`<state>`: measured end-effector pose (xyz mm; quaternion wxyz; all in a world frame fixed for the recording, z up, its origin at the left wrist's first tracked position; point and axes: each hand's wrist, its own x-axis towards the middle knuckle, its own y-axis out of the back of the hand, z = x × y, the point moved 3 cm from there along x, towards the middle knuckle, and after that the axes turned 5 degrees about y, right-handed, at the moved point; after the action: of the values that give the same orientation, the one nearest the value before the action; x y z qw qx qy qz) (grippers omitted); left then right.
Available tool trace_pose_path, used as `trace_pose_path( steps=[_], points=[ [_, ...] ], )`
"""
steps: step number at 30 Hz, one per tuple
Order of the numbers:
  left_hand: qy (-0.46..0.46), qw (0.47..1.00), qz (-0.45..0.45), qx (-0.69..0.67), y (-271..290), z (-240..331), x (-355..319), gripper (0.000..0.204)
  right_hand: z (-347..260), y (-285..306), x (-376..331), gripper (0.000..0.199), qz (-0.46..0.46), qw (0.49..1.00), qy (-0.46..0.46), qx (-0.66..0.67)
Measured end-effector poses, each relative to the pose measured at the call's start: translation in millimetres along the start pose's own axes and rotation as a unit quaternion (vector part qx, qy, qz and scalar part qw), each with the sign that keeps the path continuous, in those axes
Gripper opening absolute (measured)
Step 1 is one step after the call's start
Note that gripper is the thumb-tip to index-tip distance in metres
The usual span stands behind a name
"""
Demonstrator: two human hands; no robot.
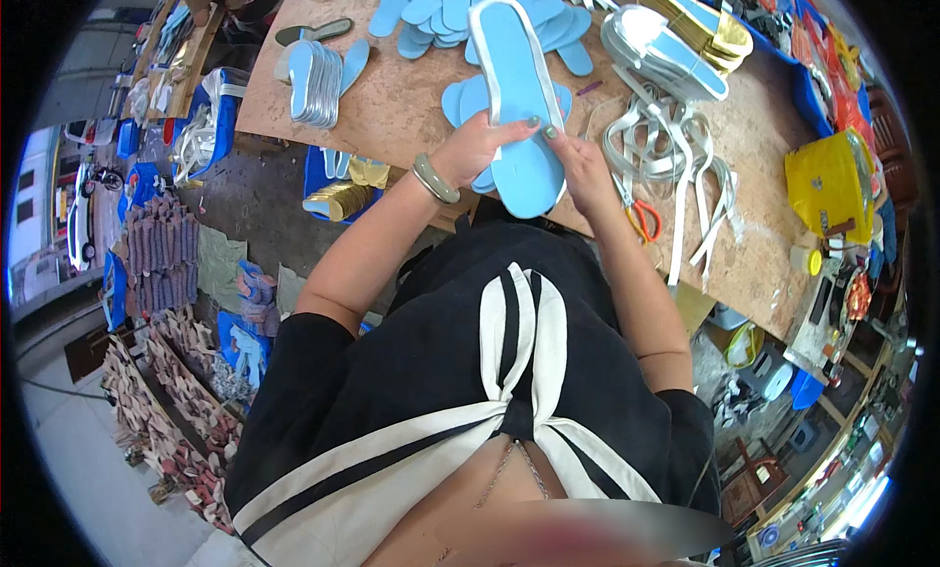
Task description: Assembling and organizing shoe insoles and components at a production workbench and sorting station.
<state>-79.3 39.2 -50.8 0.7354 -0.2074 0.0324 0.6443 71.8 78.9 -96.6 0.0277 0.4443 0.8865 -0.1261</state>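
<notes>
Both hands meet on a long light-blue sole with a pale rim, held over the counter's near edge. Left hand, a green bangle at its wrist, has its fingers closed over the sole's left rim; right hand pinches the right rim. Just right of that hand lie red-handled scissors and loose white straps. More blue soles are heaped toward the far edge, with a silver stack near the left edge.
</notes>
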Motion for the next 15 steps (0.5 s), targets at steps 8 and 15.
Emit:
trace_pose_path(
  steps=[8, 15],
  points=[
    [-0.074, 0.985, 0.015, -0.156, 14, 75, 12, 0.076, -22, -22, -1, 0.049, -0.112, 0.979, -0.032, -0.170],
    [-0.148, 0.959, 0.219, 0.099, 6, 72, 21, 0.055, -104, -16, 67, 0.039, 0.012, 0.995, 0.089, -0.043]
  ],
)
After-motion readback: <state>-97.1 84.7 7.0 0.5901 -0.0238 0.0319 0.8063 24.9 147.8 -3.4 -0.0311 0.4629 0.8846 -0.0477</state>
